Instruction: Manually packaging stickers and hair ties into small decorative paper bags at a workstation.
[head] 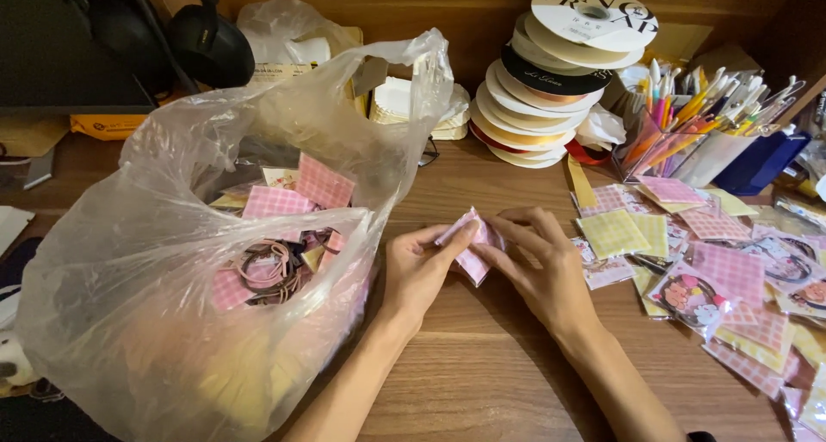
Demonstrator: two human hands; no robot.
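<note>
Being pinched between both hands right now is a small pink checked packet [469, 246], held just above the bench [482, 364] at the middle of the view. The left hand [419, 270] is closed on its lower left edge, thumb on top; the right hand [542, 265] is clamped on its upper right, fingers curled over it. The packet's long axis is being kept on a diagonal, upper left to lower right. Neither hand is nearer; both are touching it. A clear plastic bag [172, 261] of similar items is sitting to the left, a spread of pink and yellow packets [688, 244] to the right.
</note>
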